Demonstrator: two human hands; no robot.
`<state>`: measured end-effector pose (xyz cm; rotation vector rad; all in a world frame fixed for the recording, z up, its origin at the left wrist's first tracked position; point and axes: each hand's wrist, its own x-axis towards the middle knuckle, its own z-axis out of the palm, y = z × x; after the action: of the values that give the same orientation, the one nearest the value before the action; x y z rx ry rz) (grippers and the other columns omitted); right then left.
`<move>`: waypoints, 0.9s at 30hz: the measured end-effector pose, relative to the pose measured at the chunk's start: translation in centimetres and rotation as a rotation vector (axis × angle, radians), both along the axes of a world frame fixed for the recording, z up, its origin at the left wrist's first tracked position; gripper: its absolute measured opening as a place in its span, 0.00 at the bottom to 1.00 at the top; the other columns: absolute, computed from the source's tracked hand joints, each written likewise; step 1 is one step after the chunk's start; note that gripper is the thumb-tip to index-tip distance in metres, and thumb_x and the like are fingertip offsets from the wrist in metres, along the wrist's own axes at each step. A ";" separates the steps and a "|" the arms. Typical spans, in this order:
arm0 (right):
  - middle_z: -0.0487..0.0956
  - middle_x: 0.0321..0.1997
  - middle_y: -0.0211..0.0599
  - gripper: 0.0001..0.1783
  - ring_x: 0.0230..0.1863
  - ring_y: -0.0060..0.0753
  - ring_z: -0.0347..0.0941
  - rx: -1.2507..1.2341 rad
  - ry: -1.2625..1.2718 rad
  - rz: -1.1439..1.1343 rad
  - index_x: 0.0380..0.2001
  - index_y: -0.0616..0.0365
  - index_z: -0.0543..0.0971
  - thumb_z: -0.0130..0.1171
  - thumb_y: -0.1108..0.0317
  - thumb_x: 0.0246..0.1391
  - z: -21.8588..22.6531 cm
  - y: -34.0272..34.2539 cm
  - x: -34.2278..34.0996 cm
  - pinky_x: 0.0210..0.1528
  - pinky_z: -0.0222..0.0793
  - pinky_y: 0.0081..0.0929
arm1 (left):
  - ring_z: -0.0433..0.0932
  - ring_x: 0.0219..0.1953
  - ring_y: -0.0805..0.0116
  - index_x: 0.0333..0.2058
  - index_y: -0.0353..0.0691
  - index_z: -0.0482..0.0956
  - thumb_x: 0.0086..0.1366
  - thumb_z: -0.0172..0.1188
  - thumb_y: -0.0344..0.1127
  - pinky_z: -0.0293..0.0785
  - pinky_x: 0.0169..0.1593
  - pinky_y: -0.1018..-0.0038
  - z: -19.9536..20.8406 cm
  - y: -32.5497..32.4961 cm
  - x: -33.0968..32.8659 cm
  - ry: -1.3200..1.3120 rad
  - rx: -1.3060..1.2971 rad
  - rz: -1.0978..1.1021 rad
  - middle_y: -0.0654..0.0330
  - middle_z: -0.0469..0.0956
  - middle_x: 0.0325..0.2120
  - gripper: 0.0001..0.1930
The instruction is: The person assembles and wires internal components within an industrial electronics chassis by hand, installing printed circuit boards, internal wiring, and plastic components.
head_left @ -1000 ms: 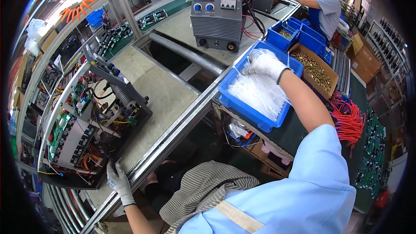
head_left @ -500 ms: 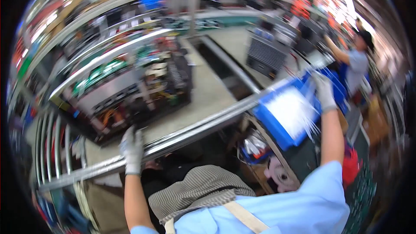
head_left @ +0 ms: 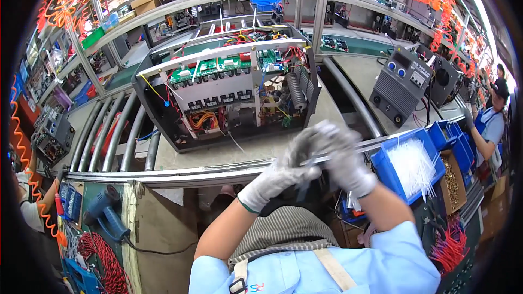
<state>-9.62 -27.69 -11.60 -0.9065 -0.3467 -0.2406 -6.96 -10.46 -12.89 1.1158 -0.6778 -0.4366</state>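
Note:
My left hand [head_left: 279, 178], in a whitish work glove, has its fingers curled in front of my body, just above the metal rail [head_left: 234, 173]. Close against it is my right hand [head_left: 344, 158], gloved too and smeared by motion. What lies between the fingers is too blurred to make out. Beyond my hands stands an opened machine unit [head_left: 218, 95] in a dark frame, its green circuit boards, coloured wires and a ribbed coil exposed. To the right, a blue bin [head_left: 388, 164] holds a heap of white cable ties [head_left: 412, 167].
Metal rollers [head_left: 122, 130] run left of the unit. A grey machine [head_left: 402, 86] stands at the right. A box of small brass-coloured parts [head_left: 451, 182] adjoins the bin. At lower left lie a heat gun [head_left: 109, 212] and red-black wires [head_left: 103, 258]. A co-worker [head_left: 493, 122] stands at right.
My right hand has left the cable tie bin and come in to meet my left hand. My left hand has moved right, away from the front edge of the opened unit. The view has swung left.

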 end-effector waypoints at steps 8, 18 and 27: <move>0.82 0.44 0.46 0.17 0.51 0.46 0.77 -1.412 -0.461 -0.146 0.42 0.56 0.82 0.65 0.60 0.51 0.3 4.5 3.4 0.65 0.59 0.44 | 0.68 0.28 0.83 0.46 0.41 0.75 0.66 0.61 0.37 0.66 0.33 0.84 -3.3 5.9 -1.7 0.513 -0.035 -0.201 0.71 0.72 0.30 0.13; 0.81 0.32 0.46 0.14 0.34 0.45 0.79 -1.165 -0.364 0.138 0.39 0.63 0.80 0.61 0.62 0.57 -1.0 1.2 4.6 0.36 0.73 0.35 | 0.75 0.33 0.76 0.52 0.32 0.75 0.72 0.52 0.48 0.69 0.40 0.79 -1.5 5.4 -0.7 0.302 0.206 -0.199 0.64 0.77 0.26 0.23; 0.79 0.32 0.32 0.13 0.35 0.21 0.76 -0.658 -0.004 0.083 0.46 0.63 0.79 0.51 0.68 0.67 1.6 -0.8 6.3 0.39 0.75 0.21 | 0.80 0.39 0.68 0.47 0.36 0.78 0.62 0.60 0.26 0.77 0.44 0.72 0.4 13.3 4.8 -0.079 0.752 1.025 0.56 0.80 0.38 0.14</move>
<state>-3.33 -28.51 -10.01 -1.5346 -0.4776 -0.0462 -2.19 2.82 -12.52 2.0145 0.0893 0.2799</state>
